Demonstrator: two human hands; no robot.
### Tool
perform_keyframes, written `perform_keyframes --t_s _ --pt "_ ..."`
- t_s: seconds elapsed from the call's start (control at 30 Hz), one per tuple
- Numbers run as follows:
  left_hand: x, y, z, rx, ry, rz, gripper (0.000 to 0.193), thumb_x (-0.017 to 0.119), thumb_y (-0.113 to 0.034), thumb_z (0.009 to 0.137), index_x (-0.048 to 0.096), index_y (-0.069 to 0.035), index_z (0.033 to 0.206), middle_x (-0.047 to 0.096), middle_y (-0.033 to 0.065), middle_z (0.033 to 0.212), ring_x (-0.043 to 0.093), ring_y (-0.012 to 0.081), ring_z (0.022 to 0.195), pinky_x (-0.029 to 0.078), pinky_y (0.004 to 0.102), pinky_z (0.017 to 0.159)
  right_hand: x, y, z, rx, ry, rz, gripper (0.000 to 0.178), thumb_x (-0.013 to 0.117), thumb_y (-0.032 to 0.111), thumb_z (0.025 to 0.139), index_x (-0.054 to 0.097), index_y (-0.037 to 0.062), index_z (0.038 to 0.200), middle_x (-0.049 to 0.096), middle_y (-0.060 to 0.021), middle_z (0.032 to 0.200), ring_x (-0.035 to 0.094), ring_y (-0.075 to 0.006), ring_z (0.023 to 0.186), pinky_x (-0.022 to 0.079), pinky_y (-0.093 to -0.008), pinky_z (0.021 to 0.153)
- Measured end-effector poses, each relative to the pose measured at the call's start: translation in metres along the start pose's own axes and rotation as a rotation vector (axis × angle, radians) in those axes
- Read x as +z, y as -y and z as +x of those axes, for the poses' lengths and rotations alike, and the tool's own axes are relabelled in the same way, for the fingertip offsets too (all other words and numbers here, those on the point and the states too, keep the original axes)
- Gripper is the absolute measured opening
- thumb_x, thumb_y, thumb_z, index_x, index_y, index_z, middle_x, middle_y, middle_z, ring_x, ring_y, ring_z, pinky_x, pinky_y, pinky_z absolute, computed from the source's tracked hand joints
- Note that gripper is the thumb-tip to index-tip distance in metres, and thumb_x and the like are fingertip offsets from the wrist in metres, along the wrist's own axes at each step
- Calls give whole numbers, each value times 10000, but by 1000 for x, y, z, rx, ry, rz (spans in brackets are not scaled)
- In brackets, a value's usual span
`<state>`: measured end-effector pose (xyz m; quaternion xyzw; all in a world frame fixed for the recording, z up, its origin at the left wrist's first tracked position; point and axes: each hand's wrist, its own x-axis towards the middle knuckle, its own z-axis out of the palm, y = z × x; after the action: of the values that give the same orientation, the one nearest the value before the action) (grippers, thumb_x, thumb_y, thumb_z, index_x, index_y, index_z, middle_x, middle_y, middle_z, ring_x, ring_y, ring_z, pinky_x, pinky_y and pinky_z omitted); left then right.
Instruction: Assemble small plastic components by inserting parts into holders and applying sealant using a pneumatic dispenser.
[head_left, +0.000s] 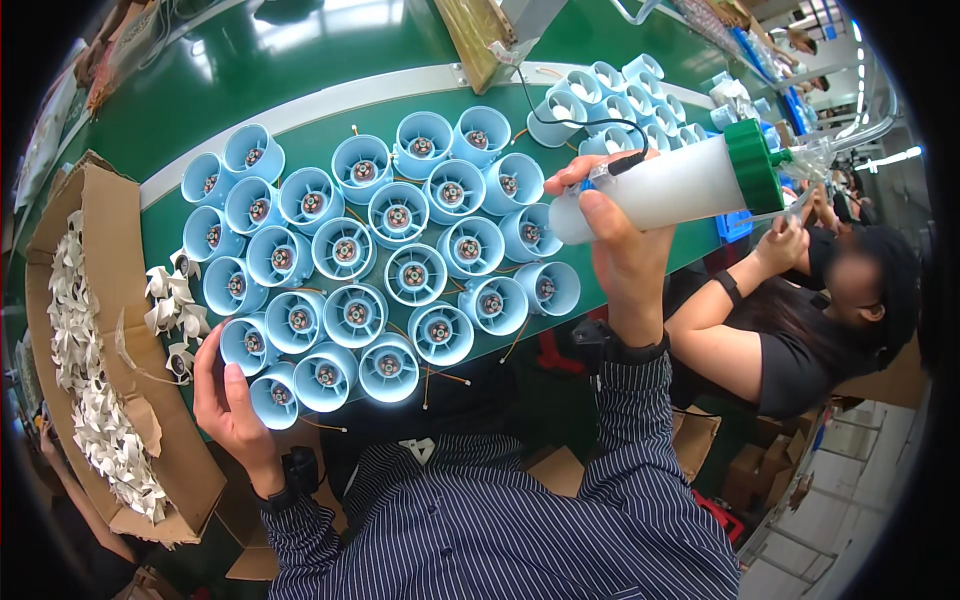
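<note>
Several light blue round fan housings [415, 274], each with a copper motor in its middle, stand packed together on the green table [240, 80]. My left hand [228, 400] rests against the lower left housings [275, 395] at the table's near edge. My right hand [622, 250] grips a large translucent white syringe-like dispenser [665, 188] with a green cap [755, 165], raised above the right end of the group. A thin black cable runs from the dispenser's near end.
A cardboard box [125, 330] of small white fan impellers [85, 420] stands at the left, with a few impellers [172, 310] loose on the table. More blue housings [620, 95] sit at the back right. Another person [800, 320] works at the right.
</note>
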<state>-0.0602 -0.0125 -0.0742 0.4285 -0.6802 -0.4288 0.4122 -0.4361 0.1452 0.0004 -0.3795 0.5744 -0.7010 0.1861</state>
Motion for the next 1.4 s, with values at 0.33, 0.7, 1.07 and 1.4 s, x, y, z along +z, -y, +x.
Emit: perform_keyframes --t_s 0.33,0.7,1.07,1.4 --pt "0 0 -1 2 -3 -2 428 536 -157 1072 636 97 1401 715 171 1323 692 242 1191 525 375 1065 -6 -7 2 -61 26 38 395 800 7 928 517 20 1203 739 -203 1073 775 -325 981 628 -468 884" --pt "0 -2 -1 -7 -9 1 424 532 -152 1071 639 94 1399 717 166 1314 696 237 1177 529 373 1056 -2 -1 -3 -32 1 19 353 772 69 915 561 12 1193 740 -190 1087 760 -332 1019 595 -502 978" --pt "0 -5 0 14 0 18 401 531 -127 1069 647 94 1383 721 170 1306 702 234 1172 533 370 1052 -2 7 -2 30 35 -47 382 800 76 928 553 21 1214 741 -209 1154 754 -343 1093 574 -495 1024" --pt "-1 -6 2 36 12 46 379 546 -112 1053 661 89 1354 722 174 1299 703 249 1169 529 375 1054 -2 20 6 9 24 -28 387 813 80 932 562 23 1220 739 -206 1171 752 -339 1102 578 -481 1013"
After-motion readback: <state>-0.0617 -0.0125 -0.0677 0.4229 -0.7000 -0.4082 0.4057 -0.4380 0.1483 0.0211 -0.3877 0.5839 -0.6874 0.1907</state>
